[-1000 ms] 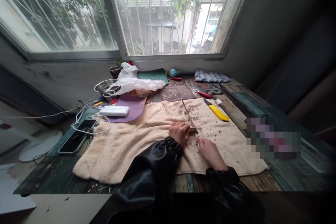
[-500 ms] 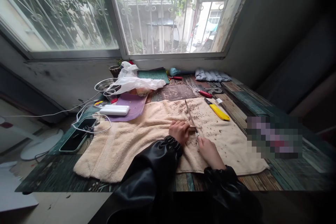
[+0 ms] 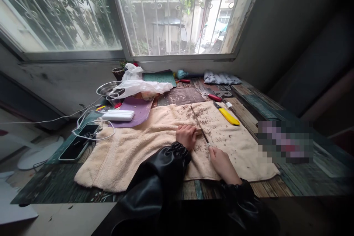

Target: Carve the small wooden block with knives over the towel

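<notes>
My left hand (image 3: 186,136) is closed around a small piece of wood (image 3: 198,131), pressing it down on the beige towel (image 3: 155,132). Only the wood's right end shows past my fingers. In my right hand (image 3: 223,162) is the pale handle of a long, thin, dark file (image 3: 198,121). Its narrow shaft points forward and left, lying against or just over the wood's exposed end. Brown shavings (image 3: 203,113) are scattered over the towel around the file's tip and to the right of both hands.
A yellow utility knife (image 3: 229,115) lies on the towel's right side, with a red-handled tool (image 3: 214,97) beyond. At left are a white power bank (image 3: 118,115), purple sheet (image 3: 141,112), phone (image 3: 79,143) and white cable. A plastic bag (image 3: 146,86) and green mat (image 3: 160,78) sit behind.
The file has swung so that its shaft slants more to the left across the wood. My right hand has shifted slightly down, while my left hand keeps its hold. The whole view moved a little.
</notes>
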The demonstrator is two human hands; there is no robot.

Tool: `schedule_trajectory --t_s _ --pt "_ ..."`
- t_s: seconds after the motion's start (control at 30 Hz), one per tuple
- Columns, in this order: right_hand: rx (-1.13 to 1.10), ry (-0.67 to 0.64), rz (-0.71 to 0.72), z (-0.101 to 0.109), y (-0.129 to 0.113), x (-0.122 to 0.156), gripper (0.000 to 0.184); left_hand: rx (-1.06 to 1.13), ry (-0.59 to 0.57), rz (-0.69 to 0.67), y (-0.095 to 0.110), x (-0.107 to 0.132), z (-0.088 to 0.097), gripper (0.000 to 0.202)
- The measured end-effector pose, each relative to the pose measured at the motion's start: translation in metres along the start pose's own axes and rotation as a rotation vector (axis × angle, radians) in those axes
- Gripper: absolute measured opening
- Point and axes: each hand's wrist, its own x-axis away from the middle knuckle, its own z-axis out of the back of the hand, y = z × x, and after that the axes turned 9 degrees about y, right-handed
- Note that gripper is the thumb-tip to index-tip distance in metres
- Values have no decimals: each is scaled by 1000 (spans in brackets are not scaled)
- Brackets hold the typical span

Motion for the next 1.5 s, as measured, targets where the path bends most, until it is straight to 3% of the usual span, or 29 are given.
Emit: schedule_trajectory --t_s 0.13,0.3,0.6,0.87,1.13,1.37,1.5 --pt "-39 25 1 -7 4 14 39 -15 5 -58 5 5 0 16" --pt "-57 30 -4 -7 9 21 40 -113 26 6 10 10 -4 15" --pt "1 56 -16 -4 -10 -5 40 -52 -11 18 11 12 -5 14" --pt "-54 11 -21 -4 7 15 40 -19 -7 69 9 10 -6 13" --pt "-30 71 -31 -9 -12 -9 38 -9 -16 66 11 13 -1 14" --pt "-81 -7 -20 -8 7 23 38 -9 -3 94 7 10 -4 14" --pt "-27 23 -23 -7 -1 14 38 2 -17 63 7 12 -4 14"
